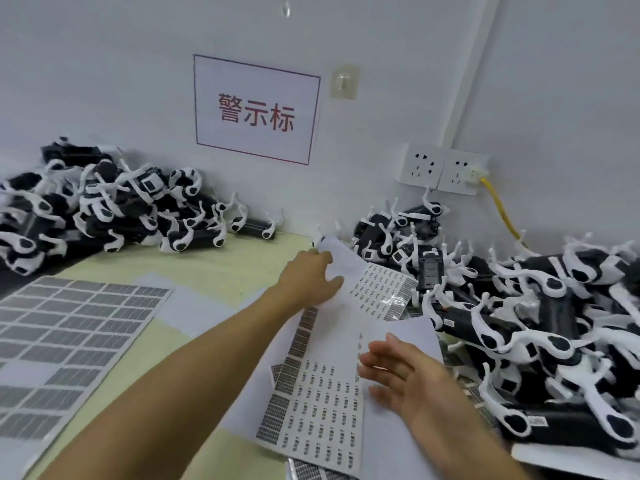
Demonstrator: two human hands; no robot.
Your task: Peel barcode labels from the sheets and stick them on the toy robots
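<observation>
Head view: left hand (308,278) reaches far across the worktop (214,271), thumb and fingers pinching a white sheet (349,268) at its left edge. Right hand (405,372) hovers near, fingers straight and released, over the label sheets (318,410). Another label sheet (69,327) lies flat at left. Toy robots are piled far left (104,202) and right (554,313).
</observation>
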